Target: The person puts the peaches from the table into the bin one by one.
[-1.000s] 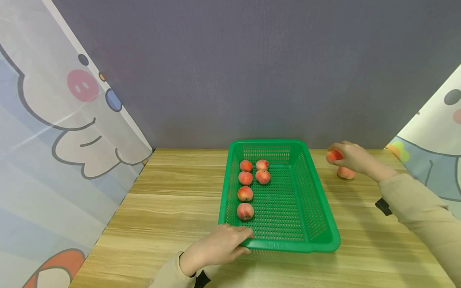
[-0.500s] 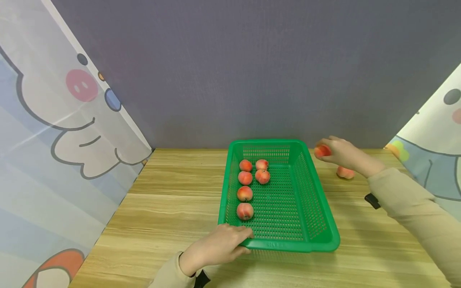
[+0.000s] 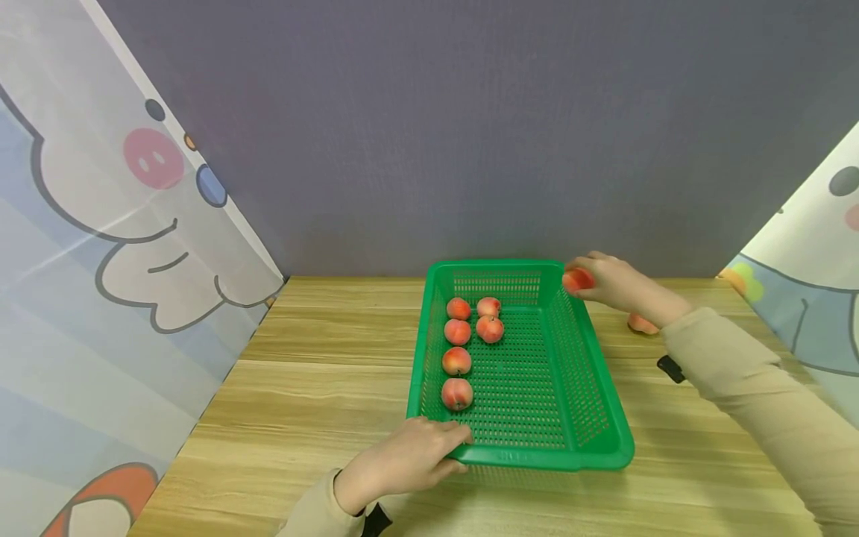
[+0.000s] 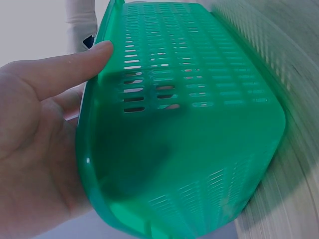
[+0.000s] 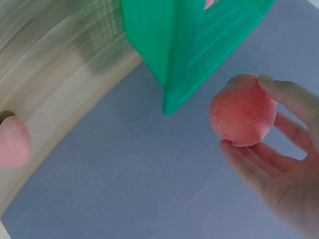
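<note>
My right hand (image 3: pixel 620 286) holds a red peach (image 3: pixel 579 280) over the far right corner of the green plastic basket (image 3: pixel 517 456). In the right wrist view that peach (image 5: pixel 242 110) is pinched between thumb and fingertips, apart from the basket wall (image 5: pixel 149 40). My left hand (image 3: pixel 411 456) grips the basket's near rim toward its left corner; the left wrist view shows the thumb (image 4: pixel 75 67) on the outer side. Inside, several peaches (image 3: pixel 457 362) line the left wall, and two more peaches (image 3: pixel 490 329) sit beside them at the back.
Another peach (image 3: pixel 641 324) lies on the wooden table (image 3: pixel 322 373) right of the basket, partly hidden by my right forearm. A grey wall (image 3: pixel 429 134) rises behind the table. Cartoon-printed sheets (image 3: pixel 80 246) stand at both sides.
My right hand has carried its peach leftward, from beside the peach on the table to the basket's far right corner. The left hand and the basket have stayed put.
</note>
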Action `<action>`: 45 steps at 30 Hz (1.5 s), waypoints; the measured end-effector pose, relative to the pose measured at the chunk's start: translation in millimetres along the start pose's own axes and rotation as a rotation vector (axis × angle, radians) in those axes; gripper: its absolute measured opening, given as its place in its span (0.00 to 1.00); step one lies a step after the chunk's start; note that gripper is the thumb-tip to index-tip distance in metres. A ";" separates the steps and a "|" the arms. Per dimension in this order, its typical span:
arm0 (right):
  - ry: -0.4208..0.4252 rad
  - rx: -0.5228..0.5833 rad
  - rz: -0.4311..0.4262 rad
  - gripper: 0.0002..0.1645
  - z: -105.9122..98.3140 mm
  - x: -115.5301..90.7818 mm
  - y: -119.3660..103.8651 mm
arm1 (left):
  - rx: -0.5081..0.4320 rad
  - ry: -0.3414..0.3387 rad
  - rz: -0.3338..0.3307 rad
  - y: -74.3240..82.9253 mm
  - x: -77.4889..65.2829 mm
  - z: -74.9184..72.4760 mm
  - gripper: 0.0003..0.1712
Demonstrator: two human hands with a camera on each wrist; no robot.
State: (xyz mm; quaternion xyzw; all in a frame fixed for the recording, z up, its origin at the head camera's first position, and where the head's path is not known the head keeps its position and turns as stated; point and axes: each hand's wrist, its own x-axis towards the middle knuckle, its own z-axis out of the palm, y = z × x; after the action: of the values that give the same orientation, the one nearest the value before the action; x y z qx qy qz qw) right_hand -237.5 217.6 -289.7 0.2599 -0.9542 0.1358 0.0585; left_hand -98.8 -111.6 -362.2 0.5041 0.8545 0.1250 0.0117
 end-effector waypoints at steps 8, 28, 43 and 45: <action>0.000 0.000 -0.050 0.21 6.5 10.5 -13.7 | 0.002 0.004 0.006 0.4 -0.2 -1.0 0.13; -0.016 0.022 -0.145 0.19 25.6 29.8 -47.4 | 0.008 0.025 0.019 -0.1 -0.3 -0.7 0.12; -0.036 0.045 -0.201 0.20 47.2 34.7 -71.1 | 0.012 0.057 0.035 -0.6 -0.6 0.4 0.13; -0.054 0.055 -0.192 0.21 49.5 34.2 -73.9 | 0.023 0.062 0.036 -0.6 -0.4 0.7 0.13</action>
State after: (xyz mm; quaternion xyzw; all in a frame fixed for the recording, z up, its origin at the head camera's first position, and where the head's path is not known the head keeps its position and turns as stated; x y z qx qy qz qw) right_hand -231.1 125.6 -314.0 0.3552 -0.9221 0.1487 0.0382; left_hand -99.1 -112.0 -363.1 0.5154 0.8466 0.1306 -0.0228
